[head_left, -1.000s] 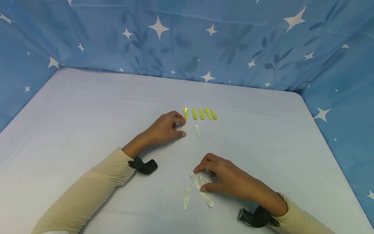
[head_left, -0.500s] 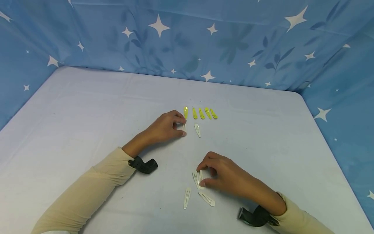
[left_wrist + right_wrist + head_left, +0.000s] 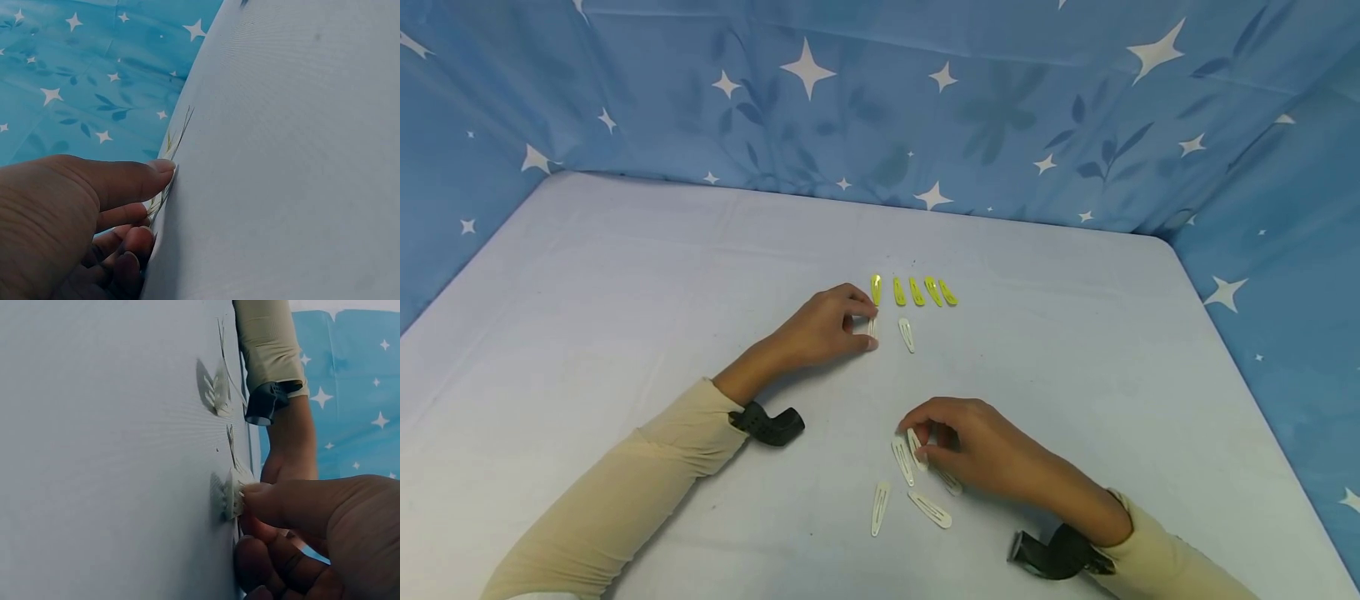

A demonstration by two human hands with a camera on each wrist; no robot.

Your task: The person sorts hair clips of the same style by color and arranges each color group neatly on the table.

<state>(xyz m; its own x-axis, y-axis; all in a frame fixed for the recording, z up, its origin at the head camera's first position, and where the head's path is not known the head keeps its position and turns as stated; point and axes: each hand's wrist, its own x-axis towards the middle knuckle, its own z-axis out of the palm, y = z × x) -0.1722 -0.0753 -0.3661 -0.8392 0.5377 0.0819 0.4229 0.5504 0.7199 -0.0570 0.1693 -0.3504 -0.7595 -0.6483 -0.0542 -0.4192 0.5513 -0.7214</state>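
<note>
In the head view my left hand (image 3: 826, 327) rests on the table, thumb and fingertips pinching a white snap hair clip (image 3: 872, 327) at its ends. The left wrist view shows this thumb from the side, with thin clip edges beside it. Nearer the front, my right hand (image 3: 976, 440) pinches another white snap hair clip (image 3: 915, 447) between thumb and index finger. Close around it lie more white clips: one just left (image 3: 902, 461), one partly under the palm (image 3: 951, 482), a slanted clip (image 3: 930, 509) and a separate clip (image 3: 880, 508).
Several yellow snap clips (image 3: 917, 292) lie in a row beyond my left hand. A lone white clip (image 3: 907, 335) lies just right of that hand's fingertips. The white-covered table (image 3: 1075, 350) runs back to a blue star-patterned curtain (image 3: 880, 100).
My right hand has shifted slightly among the white clips and now pinches one, its tilt changed. A clip under the palm has come into view. The left hand stays put.
</note>
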